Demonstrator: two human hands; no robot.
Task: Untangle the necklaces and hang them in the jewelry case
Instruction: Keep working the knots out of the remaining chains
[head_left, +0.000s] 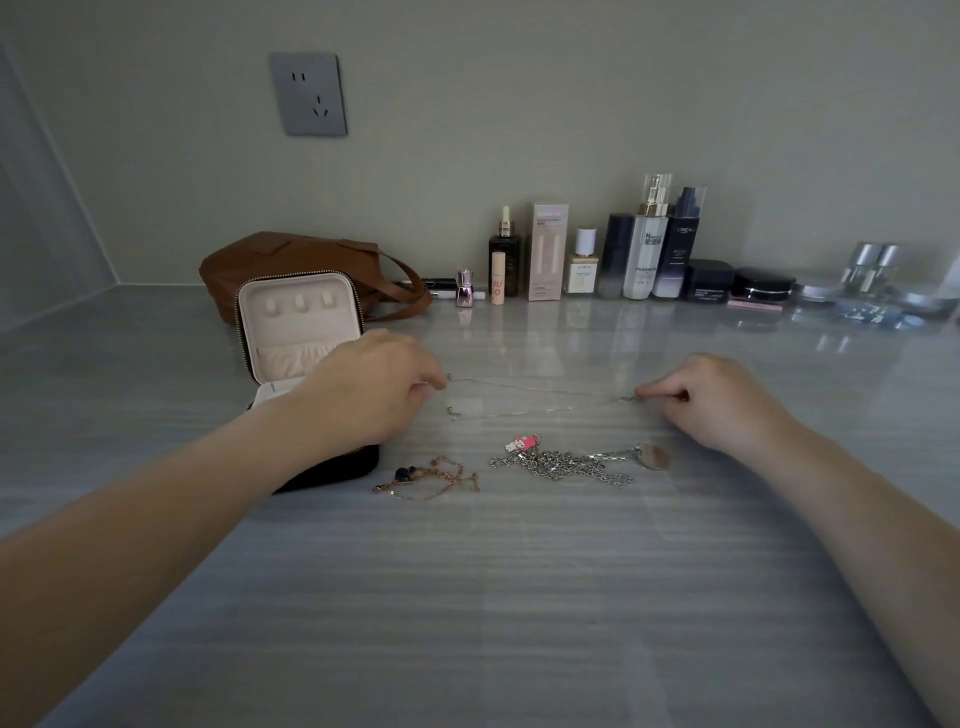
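Note:
A thin silver necklace (540, 389) is stretched across the tabletop between my hands. My left hand (374, 389) pinches its left end and my right hand (717, 400) pinches its right end by the pendant. Nearer to me lie a gold necklace (431, 478) with a dark blue charm and a heap of thick silver chain (566, 462) with a pink charm. The jewelry case (298, 322) stands open at the left, its cream lid upright with three hooks; my left forearm hides most of its base.
A brown leather bag (291, 260) lies behind the case. Several cosmetic bottles, a box and jars (649, 249) line the back wall to the right. A wall socket (309, 93) is above. The grey striped tabletop (493, 597) spreads toward me.

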